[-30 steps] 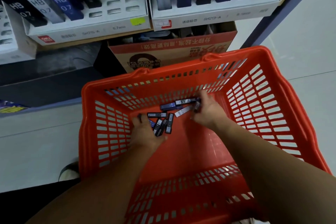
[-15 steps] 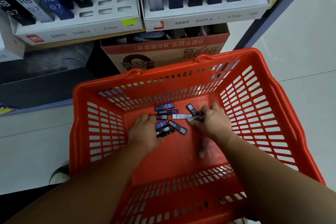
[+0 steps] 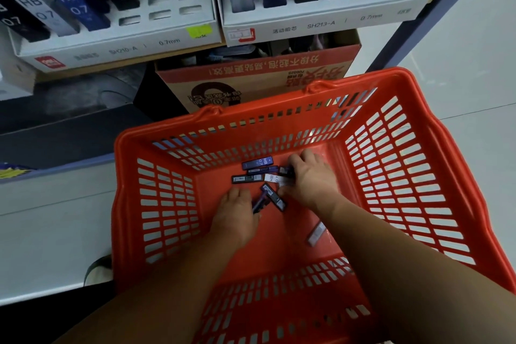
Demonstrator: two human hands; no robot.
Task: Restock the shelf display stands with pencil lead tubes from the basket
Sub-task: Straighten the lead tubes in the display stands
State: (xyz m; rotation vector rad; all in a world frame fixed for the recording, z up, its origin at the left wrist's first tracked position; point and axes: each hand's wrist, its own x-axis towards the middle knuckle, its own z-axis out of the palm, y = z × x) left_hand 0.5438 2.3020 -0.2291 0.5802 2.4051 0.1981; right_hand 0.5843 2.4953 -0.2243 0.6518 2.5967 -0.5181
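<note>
Both my hands reach down into the orange basket (image 3: 279, 109). Several pencil lead tubes lie loose on its floor: a blue one (image 3: 257, 162), a black one (image 3: 245, 178), a white one (image 3: 272, 177) and another black one (image 3: 275, 200). My left hand (image 3: 237, 215) has its fingers curled round a dark blue tube (image 3: 258, 204). My right hand (image 3: 312, 179) pinches a dark tube (image 3: 286, 171) at its fingertips. A grey tube (image 3: 317, 233) lies apart, beside my right forearm. Above stand the left display stand (image 3: 120, 47), with free slots, and the right display stand (image 3: 321, 25).
A cardboard box (image 3: 251, 75) with red print sits under the shelf, right behind the basket. A dark shelf upright (image 3: 413, 17) runs diagonally at the right. Pale tiled floor (image 3: 460, 70) lies to the right, and a shoe tip (image 3: 97, 271) shows left of the basket.
My hands have shuffled the tubes together in the basket. A grey tube has dropped away towards me and now lies beside my right forearm. The view has shifted slightly.
</note>
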